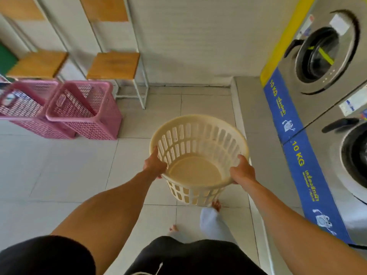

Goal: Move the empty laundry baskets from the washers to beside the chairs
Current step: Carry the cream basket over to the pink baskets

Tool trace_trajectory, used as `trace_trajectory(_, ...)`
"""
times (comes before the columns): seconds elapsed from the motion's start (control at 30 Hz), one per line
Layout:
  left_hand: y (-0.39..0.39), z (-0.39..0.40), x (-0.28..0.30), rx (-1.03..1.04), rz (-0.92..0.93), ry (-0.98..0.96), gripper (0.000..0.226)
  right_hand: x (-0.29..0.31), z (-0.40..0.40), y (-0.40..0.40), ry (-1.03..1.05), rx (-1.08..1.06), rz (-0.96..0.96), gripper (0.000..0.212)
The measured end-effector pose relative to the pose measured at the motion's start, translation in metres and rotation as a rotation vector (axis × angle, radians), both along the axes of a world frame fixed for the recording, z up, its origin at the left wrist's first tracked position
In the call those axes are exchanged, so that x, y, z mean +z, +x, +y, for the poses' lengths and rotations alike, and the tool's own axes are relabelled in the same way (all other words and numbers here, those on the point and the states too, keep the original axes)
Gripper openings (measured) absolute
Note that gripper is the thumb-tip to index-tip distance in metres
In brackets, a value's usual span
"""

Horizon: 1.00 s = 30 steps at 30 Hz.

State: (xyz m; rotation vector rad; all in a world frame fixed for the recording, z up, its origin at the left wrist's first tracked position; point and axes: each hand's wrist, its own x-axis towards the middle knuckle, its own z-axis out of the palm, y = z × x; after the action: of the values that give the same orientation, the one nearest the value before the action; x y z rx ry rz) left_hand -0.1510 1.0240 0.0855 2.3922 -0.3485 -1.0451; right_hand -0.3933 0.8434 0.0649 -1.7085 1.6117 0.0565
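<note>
A round cream laundry basket [198,143] with slotted walls hangs above the tiled floor in the middle of the view, empty inside. My left hand [154,165] grips its rim on the left side and my right hand [242,170] grips the rim on the right. Two pink rectangular baskets [85,110] [23,108] stand on the floor at the left, in front of two wooden-seated chairs [114,65] [37,64] against the wall. The washers [325,62] line the right side.
A second washer [353,161] stands nearer on the right, on a raised step with blue 10 KG panels [301,161]. Open tiled floor [69,165] lies between me and the pink baskets. My bare feet show below the basket.
</note>
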Motion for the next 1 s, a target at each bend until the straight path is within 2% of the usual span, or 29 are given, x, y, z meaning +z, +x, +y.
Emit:
trace_trajectory(0.2,0.035,0.043,-0.004,0.143,0.014,-0.023,0.097,-0.004,0.012,0.059,0.015,0.143,0.0,0.07)
trace_trajectory(0.43,0.083,0.067,-0.02,0.337,0.08,-0.038,0.094,-0.007,0.002,0.148,0.05,0.306,0.0,0.073)
trace_trajectory(0.6,0.134,0.044,-0.028,0.433,0.106,-0.038,0.092,-0.018,-0.03,0.215,0.081,0.352,0.02,0.073)
trace_trajectory(1.0,0.244,-0.034,-0.033,0.563,0.143,0.006,0.091,-0.025,-0.119,0.347,0.085,0.484,0.094,0.053)
